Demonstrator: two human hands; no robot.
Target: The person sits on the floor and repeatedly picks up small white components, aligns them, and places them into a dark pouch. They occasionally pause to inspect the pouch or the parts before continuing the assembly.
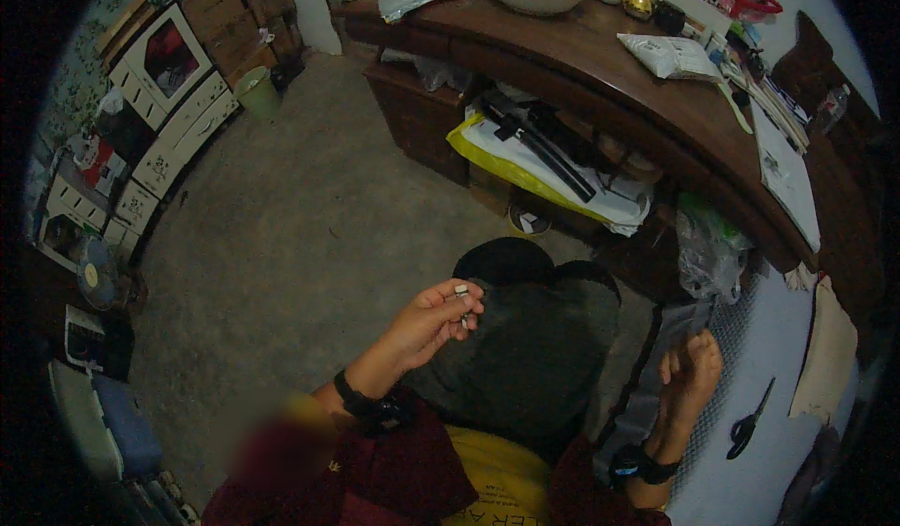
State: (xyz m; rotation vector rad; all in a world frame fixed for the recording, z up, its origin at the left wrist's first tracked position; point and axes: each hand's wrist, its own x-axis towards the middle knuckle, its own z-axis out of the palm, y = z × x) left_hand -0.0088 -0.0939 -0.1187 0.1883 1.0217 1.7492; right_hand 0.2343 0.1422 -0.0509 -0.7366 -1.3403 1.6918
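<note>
Left hand: my left hand [424, 327] pinches a small pale piece [461, 289] between thumb and fingers; part of it is covered, so I cannot tell whether it is one piece or two.
Piece location: above the edge of my dark-trousered lap [525, 367], floor side, clear of the tabletop [581, 52].
Right hand: my right hand [692, 376] has its fingers curled; I cannot tell whether they enclose anything. It is over or beside a dark grey strip [626, 425].
Scissors: black-handled scissors [744, 432] lie on a pale blue surface [797, 362], to the right of my right hand and apart from it.
Drop hazard: a loosened pinch could, I judge, send the piece onto the concrete-like floor [281, 207], where its small size would make it hard to find.
Blade hazard: a careless outward sweep of my right hand could knock the scissors.
Visibility: dim light and covering fingers could cause mishandling.
</note>
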